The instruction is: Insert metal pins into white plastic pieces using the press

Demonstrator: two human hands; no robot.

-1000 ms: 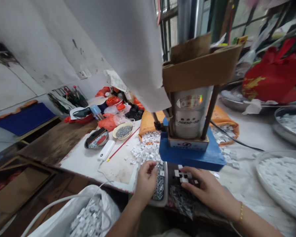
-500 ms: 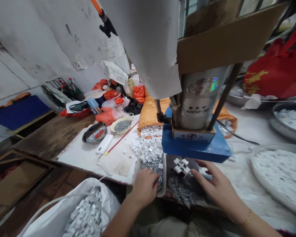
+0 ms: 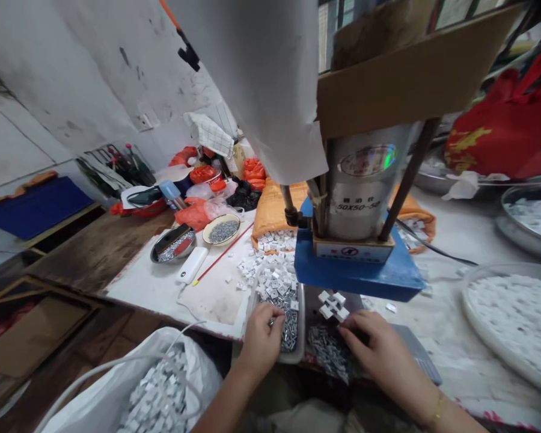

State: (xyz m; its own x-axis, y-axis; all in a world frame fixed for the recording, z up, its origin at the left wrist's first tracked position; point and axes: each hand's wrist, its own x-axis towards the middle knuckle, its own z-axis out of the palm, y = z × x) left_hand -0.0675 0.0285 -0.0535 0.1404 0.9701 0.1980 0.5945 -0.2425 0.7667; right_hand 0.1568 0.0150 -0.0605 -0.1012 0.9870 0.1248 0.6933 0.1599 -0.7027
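My left hand [image 3: 262,337] is over the near end of a clear plastic bin [image 3: 302,337], thumb and fingers pinched together. Whatever may be between the fingertips is too small to make out. Inside the bin are small metal nails [image 3: 290,334], with white plastic pieces [image 3: 275,281] toward the far end. Beneath the blue-based press [image 3: 360,273], several white pieces [image 3: 333,305] sit grouped in a cross-like cluster. Close to their right side is my right hand [image 3: 381,349], fingers curled and closed at the tips; I cannot tell what they pinch. A heap of metal nails [image 3: 329,352] lies in front of the cluster.
An orange sack [image 3: 275,210] spills white pieces behind the bin. At right stands a wide round tray [image 3: 466,300] of white pieces. Left are a bowl of nails [image 3: 224,230], a white power bank [image 3: 192,266] and a red stick [image 3: 225,251]. A white bag [image 3: 207,355] stands below.
My right hand has drawn nearer and its spread fingers have closed beside the white cluster, uncovering a grey plate. My left hand has pulled back slightly from the nails, fingers pinched.
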